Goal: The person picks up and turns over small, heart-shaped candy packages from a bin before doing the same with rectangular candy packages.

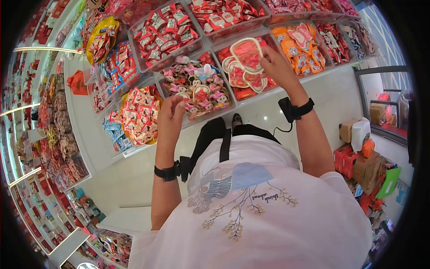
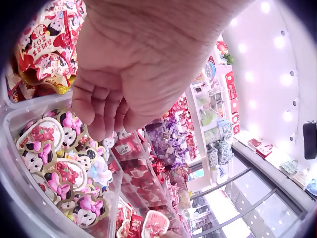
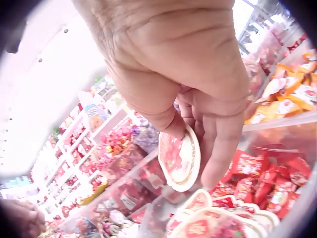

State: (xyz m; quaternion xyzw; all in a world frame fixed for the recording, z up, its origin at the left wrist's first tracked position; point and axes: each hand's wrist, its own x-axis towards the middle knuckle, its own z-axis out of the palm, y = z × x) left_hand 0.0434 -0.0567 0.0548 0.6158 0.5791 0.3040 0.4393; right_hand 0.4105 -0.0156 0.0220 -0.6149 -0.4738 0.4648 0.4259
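Note:
My right hand point(image 1: 278, 71) pinches a cream-edged flat piece with a red print point(image 1: 246, 55) between thumb and fingers, above a bin of similar pieces point(image 1: 251, 82). In the right wrist view the thumb and fingertips of the hand point(image 3: 193, 99) hold that piece point(image 3: 179, 157) by its upper edge, with more pieces point(image 3: 213, 225) below. The left hand point(image 1: 170, 117) hangs loosely bent at the near left side of the bin of mouse-face pieces point(image 1: 195, 92). In the left wrist view this hand point(image 2: 133, 74) holds nothing, and the mouse-face pieces point(image 2: 67, 163) lie beneath.
Clear bins of red packets point(image 1: 165, 33) stand behind, and orange packets point(image 1: 301, 49) fill the bin at the right. A yellow-rimmed container of pink-red packets point(image 1: 141, 114) stands left of the left hand. Cardboard boxes point(image 1: 367, 170) are stacked at the right. Stocked shelves point(image 1: 45, 134) line the left.

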